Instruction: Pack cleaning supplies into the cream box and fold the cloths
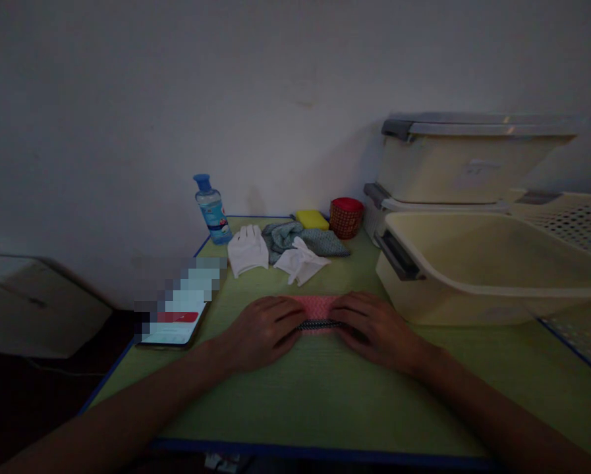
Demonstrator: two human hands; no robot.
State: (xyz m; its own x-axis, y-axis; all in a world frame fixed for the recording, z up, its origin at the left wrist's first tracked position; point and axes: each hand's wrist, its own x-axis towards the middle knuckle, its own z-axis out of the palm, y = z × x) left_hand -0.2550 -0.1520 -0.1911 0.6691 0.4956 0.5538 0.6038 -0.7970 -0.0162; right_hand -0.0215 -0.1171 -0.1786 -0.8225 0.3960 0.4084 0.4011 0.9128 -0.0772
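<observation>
A small flat pink patterned piece (319,308), crossed by a black-and-white strip near its front edge, lies on the green tabletop between my hands. It looks like cloth or a pouch, but which one I cannot tell. My left hand (265,332) has its fingers curled over the left end. Over the right end bend the fingers of my right hand (371,329). Both thumbs are at the near edge, and the ends of the pink piece are hidden under my hands.
Behind my hands lie white gloves (248,251), a grey-blue cloth (285,240), a yellow sponge (311,220) and a red woven basket (346,218). A blue bottle (213,212) and a phone (176,326) are on the left. Plastic bins (438,309) crowd the right.
</observation>
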